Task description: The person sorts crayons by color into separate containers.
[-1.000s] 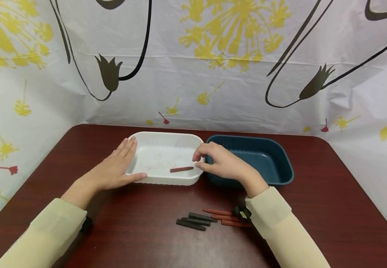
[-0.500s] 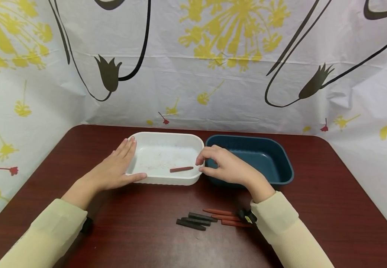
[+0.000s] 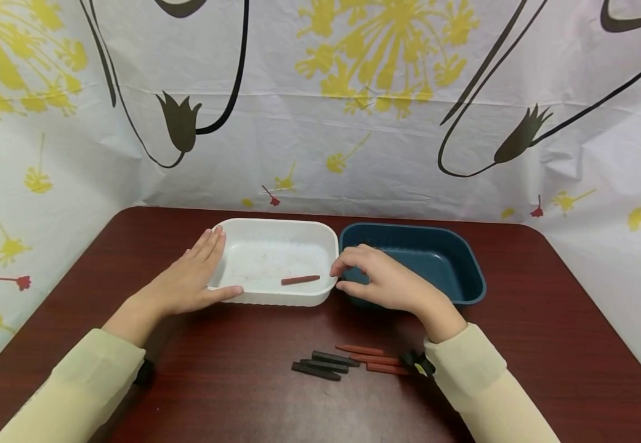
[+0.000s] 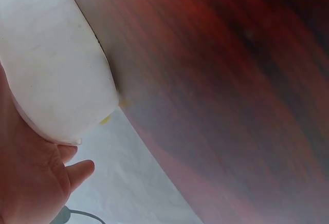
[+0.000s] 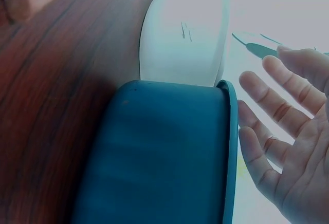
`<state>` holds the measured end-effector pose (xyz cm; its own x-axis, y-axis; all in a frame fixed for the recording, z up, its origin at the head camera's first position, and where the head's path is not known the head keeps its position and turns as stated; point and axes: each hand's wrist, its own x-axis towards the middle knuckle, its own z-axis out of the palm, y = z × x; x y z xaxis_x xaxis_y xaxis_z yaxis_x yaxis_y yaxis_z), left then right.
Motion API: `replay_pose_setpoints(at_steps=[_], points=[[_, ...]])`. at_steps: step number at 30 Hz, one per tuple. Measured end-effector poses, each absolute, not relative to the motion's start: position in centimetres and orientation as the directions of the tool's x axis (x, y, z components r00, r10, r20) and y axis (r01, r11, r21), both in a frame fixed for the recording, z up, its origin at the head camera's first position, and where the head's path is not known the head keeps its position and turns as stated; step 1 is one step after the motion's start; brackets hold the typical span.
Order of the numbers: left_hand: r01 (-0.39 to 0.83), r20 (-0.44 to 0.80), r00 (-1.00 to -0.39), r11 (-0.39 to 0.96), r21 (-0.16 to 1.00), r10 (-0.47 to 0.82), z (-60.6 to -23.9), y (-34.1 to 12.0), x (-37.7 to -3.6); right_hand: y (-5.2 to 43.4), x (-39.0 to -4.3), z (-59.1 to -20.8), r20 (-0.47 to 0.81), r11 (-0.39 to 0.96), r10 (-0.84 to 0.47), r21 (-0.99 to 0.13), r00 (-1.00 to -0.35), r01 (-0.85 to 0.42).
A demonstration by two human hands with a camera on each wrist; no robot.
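A white tray (image 3: 276, 227) holds one red-brown stick (image 3: 300, 280). My left hand (image 3: 201, 274) rests flat against the tray's left side, fingers straight and thumb along the front wall; the left wrist view shows the palm (image 4: 31, 183) against the white tray (image 4: 56, 70). My right hand (image 3: 348, 277) hovers at the near-left corner of the blue tray (image 3: 464, 271), fingers relaxed and holding nothing. In the right wrist view the spread fingers (image 5: 277, 111) stand beside the blue tray (image 5: 164, 152) and white tray (image 5: 185, 34).
On the dark red table (image 3: 520, 344) lie three dark sticks (image 3: 320, 366) and three red-brown sticks (image 3: 375, 360), in front of the trays near my right sleeve. A flowered cloth (image 3: 320, 123) hangs behind and at both sides.
My right hand has drawn back to the right and nearer, from over the white tray's right rim to the blue tray's corner. The left hand and the stick have not moved.
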<state>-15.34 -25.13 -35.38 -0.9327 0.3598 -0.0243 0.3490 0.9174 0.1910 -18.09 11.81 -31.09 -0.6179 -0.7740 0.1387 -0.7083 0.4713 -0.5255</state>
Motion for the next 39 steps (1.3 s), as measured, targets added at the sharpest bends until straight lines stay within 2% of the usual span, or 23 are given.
replay_pose_setpoints(at_steps=[25, 39], points=[[0.341, -0.037, -0.934, 0.918, 0.201, 0.355, -35.6, -25.1, -15.6, 14.0, -15.9, -31.3, 0.134, 0.507, -0.765, -0.478, -0.630, -0.718], [0.337, -0.049, -0.934, 0.918, 0.211, 0.354, -35.4, -25.2, -15.8, 14.8, -14.6, -31.9, 0.142, 0.493, -0.777, -0.468, -0.613, -0.734]])
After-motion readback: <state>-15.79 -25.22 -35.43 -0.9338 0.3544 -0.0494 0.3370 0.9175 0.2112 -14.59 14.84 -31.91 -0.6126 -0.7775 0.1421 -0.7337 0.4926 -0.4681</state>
